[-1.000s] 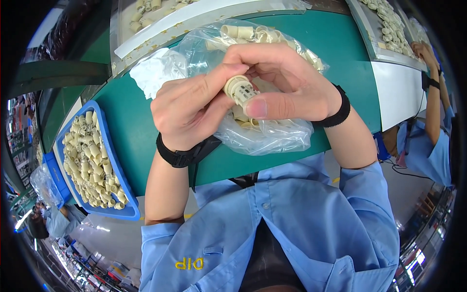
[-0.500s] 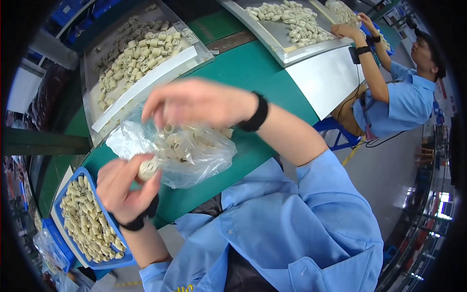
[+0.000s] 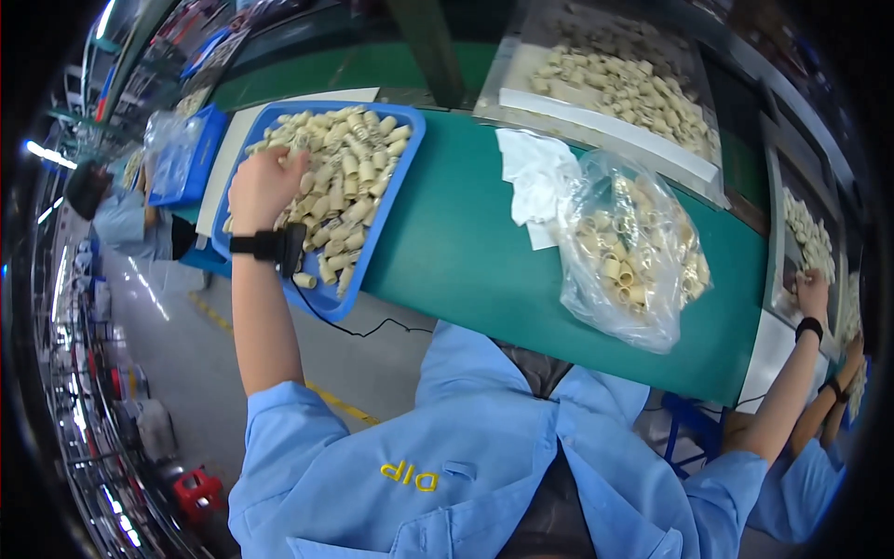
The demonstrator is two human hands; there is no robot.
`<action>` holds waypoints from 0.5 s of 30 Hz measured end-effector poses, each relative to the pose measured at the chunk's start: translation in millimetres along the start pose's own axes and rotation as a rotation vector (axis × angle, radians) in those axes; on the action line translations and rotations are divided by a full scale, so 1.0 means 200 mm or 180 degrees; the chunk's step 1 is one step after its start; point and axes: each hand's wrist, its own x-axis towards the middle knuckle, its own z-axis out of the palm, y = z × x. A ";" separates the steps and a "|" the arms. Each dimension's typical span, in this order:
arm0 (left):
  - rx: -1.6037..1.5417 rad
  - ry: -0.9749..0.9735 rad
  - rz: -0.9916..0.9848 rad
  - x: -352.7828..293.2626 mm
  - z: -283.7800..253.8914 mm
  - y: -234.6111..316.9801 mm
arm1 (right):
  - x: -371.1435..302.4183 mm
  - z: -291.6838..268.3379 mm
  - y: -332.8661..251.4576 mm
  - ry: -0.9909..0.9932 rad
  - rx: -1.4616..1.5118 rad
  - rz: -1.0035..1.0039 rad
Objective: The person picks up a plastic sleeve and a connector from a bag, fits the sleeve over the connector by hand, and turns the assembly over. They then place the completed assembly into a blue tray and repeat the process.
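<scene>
My left hand (image 3: 265,189) is over the blue tray (image 3: 416,140) on the left, which is heaped with cream cylindrical parts (image 3: 352,177) that look like lamp sockets. Its fingers are curled together at the far left of the heap, and whatever sits between the fingertips cannot be made out among the parts. Far to the right, my right hand (image 3: 813,293) reaches to cream parts (image 3: 805,233) in another tray. It is small and bent by the lens, so its grip does not show. A clear plastic bag (image 3: 643,321) of similar parts lies between the hands.
A crumpled white sheet (image 3: 535,177) lies beside the bag on the green table (image 3: 456,233). Behind stands a tray (image 3: 605,110) of parts with a white front strip. Another blue bin (image 3: 200,163) holds clear plastic. Co-workers sit at both sides; one's hand is near my right arm.
My view has swung left. My left hand, which held a cream cylindrical part beside the bag, is now over the blue tray. My right hand has gone from above the bag to the far right tray.
</scene>
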 end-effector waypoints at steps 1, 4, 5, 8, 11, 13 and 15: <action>-0.0052 -0.0151 -0.0348 0.04 0.02 -0.06 | 0.02 0.00 -0.03 0.0008 0.0030 -0.0071; -0.0173 -0.0213 -0.0780 0.09 -0.01 -0.11 | 0.01 -0.04 -0.09 -0.0311 0.0261 0.0085; -0.0263 -0.0138 -0.0848 0.11 -0.01 -0.10 | 0.00 -0.05 -0.10 -0.0311 0.0268 0.0080; -0.0330 -0.0087 -0.0821 0.13 0.01 -0.12 | -0.03 -0.09 -0.15 -0.0241 0.0265 0.0048; -0.0293 -0.0151 -0.0633 0.12 0.09 -0.15 | -0.09 -0.20 -0.37 -0.0151 0.0111 0.0053; -0.0350 -0.0242 -0.0685 0.15 0.13 -0.22 | -0.09 -0.22 -0.38 -0.0105 0.0020 0.0107; -0.0403 -0.0318 -0.0625 0.18 0.12 -0.16 | -0.09 -0.21 -0.31 -0.0007 0.0028 -0.0163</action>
